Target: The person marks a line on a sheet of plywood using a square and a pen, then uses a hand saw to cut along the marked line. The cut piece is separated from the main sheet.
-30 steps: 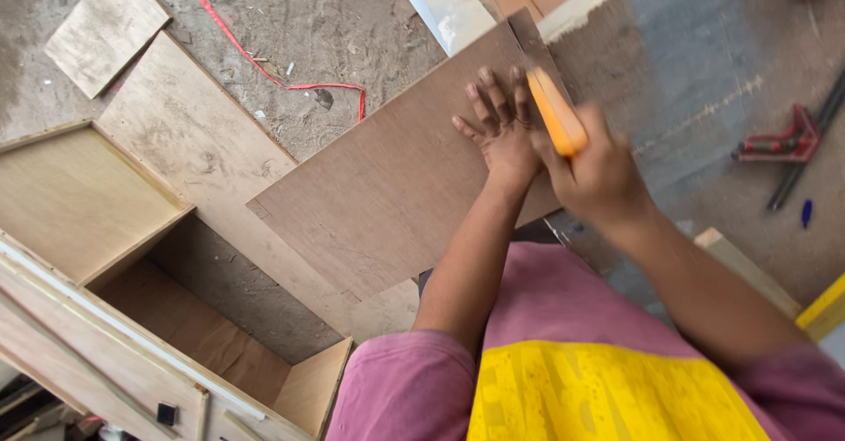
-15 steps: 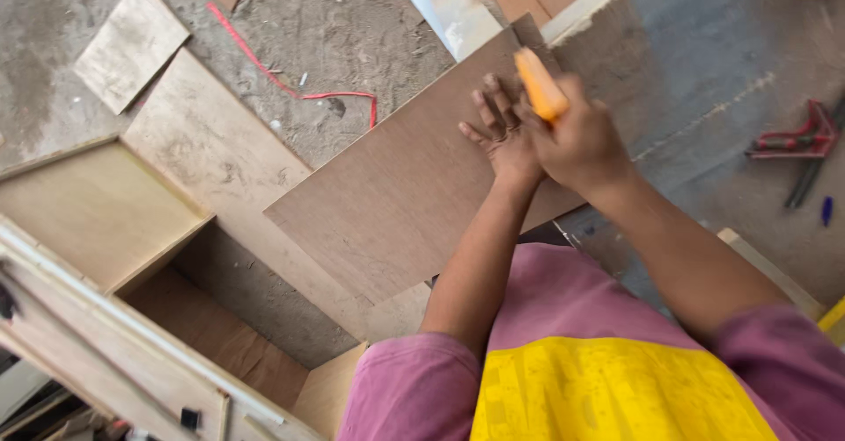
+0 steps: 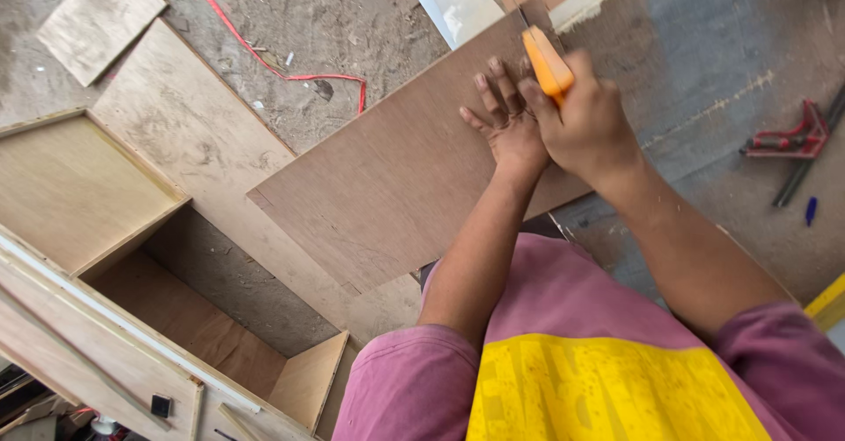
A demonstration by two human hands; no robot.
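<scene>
A brown plywood sheet [image 3: 387, 177] lies tilted across the workspace. My left hand [image 3: 500, 120] presses flat on it near its far edge, fingers spread. Right beside it, my right hand [image 3: 585, 124] grips the orange handle of a hand saw [image 3: 546, 58]; the blade runs up past the sheet's far corner and is mostly hidden. The two hands touch each other.
An open wooden cabinet box [image 3: 132, 274] stands at lower left. Loose plywood offcuts [image 3: 99, 20] and a red strap [image 3: 264, 58] lie on the dusty floor. A red square tool [image 3: 788, 137] and a blue pen [image 3: 810, 210] sit on the right surface.
The right hand with the saw has shifted slightly along the sheet's far edge in a sawing stroke; the left hand stays pressed down. The camera view drifted a little.
</scene>
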